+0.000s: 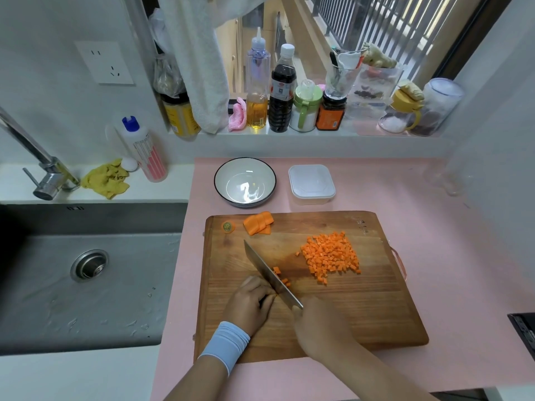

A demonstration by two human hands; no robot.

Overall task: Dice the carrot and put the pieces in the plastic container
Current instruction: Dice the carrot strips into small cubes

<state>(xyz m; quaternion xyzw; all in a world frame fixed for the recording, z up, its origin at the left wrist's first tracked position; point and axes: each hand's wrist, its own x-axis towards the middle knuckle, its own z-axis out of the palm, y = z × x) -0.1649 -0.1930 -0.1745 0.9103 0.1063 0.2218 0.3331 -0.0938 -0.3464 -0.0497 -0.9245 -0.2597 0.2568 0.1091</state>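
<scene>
A wooden cutting board (362,308) lies on the pink mat. A pile of diced carrot (331,256) covers its right middle. Uncut carrot slabs (258,223) and a carrot end (228,226) lie at its far left edge. My right hand (318,322) grips the handle of a knife (267,273), whose blade angles toward the far left. My left hand (250,302), fingers curled, holds down carrot strips against the blade; a few cut cubes (281,275) lie right of the blade. The plastic container (311,183), lid on, stands behind the board.
A white bowl (223,180) with a dark rim stands left of the container. A steel sink (86,270) and tap (43,169) lie to the left. Bottles and jars (279,91) line the windowsill. A yellow cloth (105,178) and a dish soap bottle (144,151) sit behind the sink.
</scene>
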